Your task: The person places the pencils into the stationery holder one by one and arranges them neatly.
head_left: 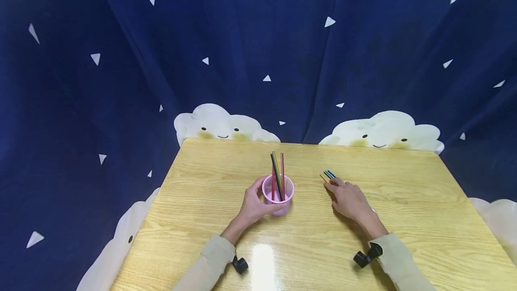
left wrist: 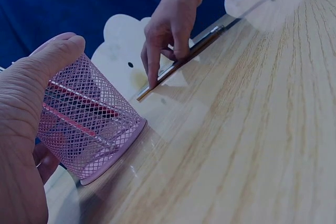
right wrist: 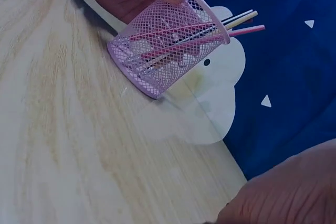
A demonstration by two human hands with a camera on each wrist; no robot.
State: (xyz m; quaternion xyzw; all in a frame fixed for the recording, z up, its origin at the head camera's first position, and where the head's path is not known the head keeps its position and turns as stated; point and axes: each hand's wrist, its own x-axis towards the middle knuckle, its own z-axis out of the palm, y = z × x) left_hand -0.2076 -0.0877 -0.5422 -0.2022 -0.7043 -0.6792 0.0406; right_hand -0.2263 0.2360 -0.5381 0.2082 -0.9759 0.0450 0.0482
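Observation:
On the left, my left hand grips a pink mesh pencil cup by its side, thumb across the near wall. The cup stands upright on the table, and several pencils, red, yellow and black, lean inside it. To the right of the cup, my right hand reaches down over a few loose pencils lying side by side on the wood. Its thumb and fingers pinch them, as the left wrist view shows. Their ends, one orange-brown and others dark, stick out past the fingers; the rest is hidden under the hand.
The light wooden table ends at the back against a dark blue curtain printed with white triangles and smiling clouds. Small black cameras sit at both wrists. A bright reflection shows on the near tabletop.

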